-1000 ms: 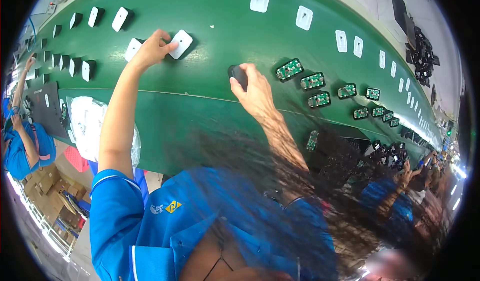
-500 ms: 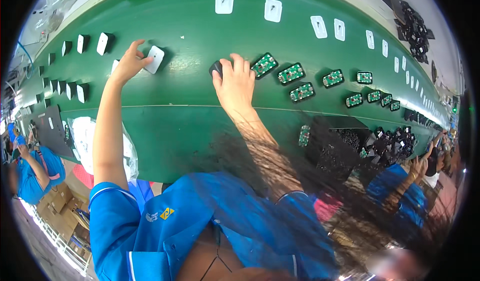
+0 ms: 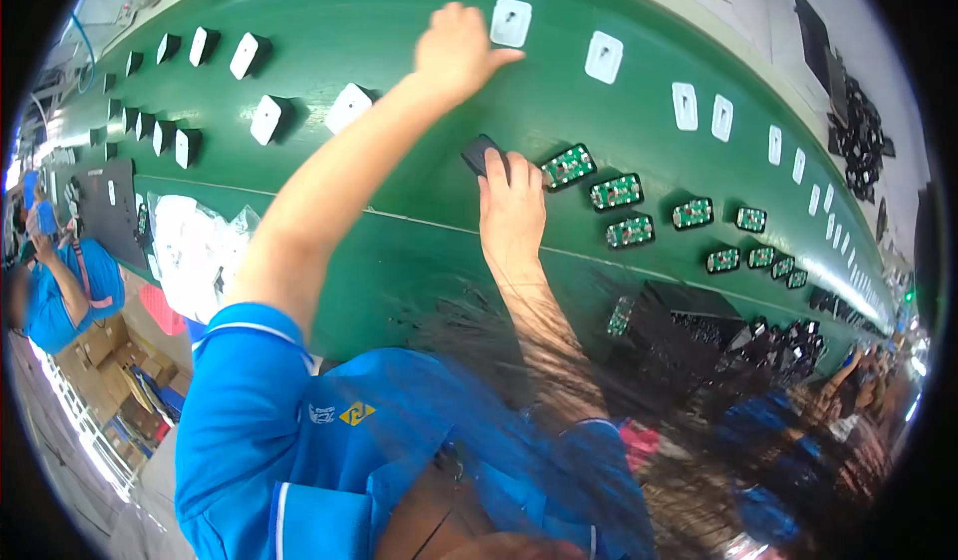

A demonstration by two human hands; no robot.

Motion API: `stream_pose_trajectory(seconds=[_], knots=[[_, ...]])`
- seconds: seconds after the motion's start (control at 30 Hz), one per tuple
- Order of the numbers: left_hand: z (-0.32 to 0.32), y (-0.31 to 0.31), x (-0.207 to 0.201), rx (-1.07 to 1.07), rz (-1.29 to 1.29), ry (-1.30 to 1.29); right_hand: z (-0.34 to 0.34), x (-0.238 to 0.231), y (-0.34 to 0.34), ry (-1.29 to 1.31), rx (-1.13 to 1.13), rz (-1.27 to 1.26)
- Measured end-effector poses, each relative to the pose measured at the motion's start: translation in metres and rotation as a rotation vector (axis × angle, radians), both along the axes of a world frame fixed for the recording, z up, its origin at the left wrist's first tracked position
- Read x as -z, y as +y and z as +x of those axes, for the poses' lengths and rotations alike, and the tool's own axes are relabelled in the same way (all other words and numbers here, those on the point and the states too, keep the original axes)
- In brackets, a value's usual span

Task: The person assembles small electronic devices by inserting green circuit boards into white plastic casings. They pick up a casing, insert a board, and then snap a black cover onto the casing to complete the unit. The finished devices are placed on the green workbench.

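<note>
My left hand [image 3: 457, 53] reaches across to the far side of the green belt [image 3: 399, 280], its thumb stretched out and its other fingers partly bent. It is beside a white plastic cover [image 3: 511, 23] and holds nothing that I can see. In my right hand [image 3: 512, 211] is a small black plastic case [image 3: 481, 155], gripped by the fingers low over the belt. Just right of that hand lies an open black case with a green circuit board [image 3: 569, 167]. A white-topped black unit [image 3: 348, 109] stands behind my left forearm, partly hidden by it.
More white covers [image 3: 604, 58] run along the far edge to the right. Several board-filled cases [image 3: 616, 193] lie nearer. Assembled units [image 3: 269, 120] stand at left, by a plastic bag [image 3: 195, 251]. A black box [image 3: 689, 310] is at right, behind blurred hair strands.
My left hand has let go of the white-topped unit and moved right and away to the white covers. My right hand still has the black case. The whole view has shifted.
</note>
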State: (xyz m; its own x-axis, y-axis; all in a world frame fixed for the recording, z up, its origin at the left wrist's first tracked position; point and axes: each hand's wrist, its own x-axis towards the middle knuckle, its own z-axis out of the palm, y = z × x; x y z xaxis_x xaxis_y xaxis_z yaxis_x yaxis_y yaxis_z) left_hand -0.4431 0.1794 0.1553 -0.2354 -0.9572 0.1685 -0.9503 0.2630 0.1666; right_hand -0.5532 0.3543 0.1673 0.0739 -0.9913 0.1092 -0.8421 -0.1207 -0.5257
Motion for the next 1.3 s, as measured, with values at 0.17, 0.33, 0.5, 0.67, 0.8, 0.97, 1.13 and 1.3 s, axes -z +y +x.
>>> stream_pose_trajectory(seconds=[0.17, 0.33, 0.5, 0.67, 0.8, 0.97, 1.13, 1.3], knots=[[-0.022, -0.020, 0.017, 0.095, 0.065, 0.067, -0.019, -0.036, -0.005, -0.377, 0.068, 0.058], [0.022, -0.018, 0.011, 0.388, 0.182, 0.147, -0.051, -0.037, -0.081, -0.415, 0.098, -0.100], [0.039, -0.021, 0.010, 0.404, 0.096, 0.418, -0.057, -0.018, -0.144, -0.244, -0.104, -0.138], [0.055, -0.001, -0.001, 0.357, 0.150, 0.378, -0.045, -0.004, -0.174, -0.070, -0.277, -0.094], [0.052, 0.007, 0.008, 0.363, 0.175, 0.343, -0.049, -0.003, -0.183, -0.022, -0.329, -0.059], [0.050, 0.010, 0.017, 0.345, 0.136, 0.275, -0.046, 0.006, -0.185, 0.037, -0.356, -0.078], [0.048, 0.019, 0.023, 0.275, 0.019, 0.207, -0.030, 0.014, -0.180, 0.141, -0.359, -0.188], [0.024, 0.011, 0.029, 0.288, -0.203, 0.258, -0.051, 0.006, -0.206, -0.082, -0.351, 0.049]])
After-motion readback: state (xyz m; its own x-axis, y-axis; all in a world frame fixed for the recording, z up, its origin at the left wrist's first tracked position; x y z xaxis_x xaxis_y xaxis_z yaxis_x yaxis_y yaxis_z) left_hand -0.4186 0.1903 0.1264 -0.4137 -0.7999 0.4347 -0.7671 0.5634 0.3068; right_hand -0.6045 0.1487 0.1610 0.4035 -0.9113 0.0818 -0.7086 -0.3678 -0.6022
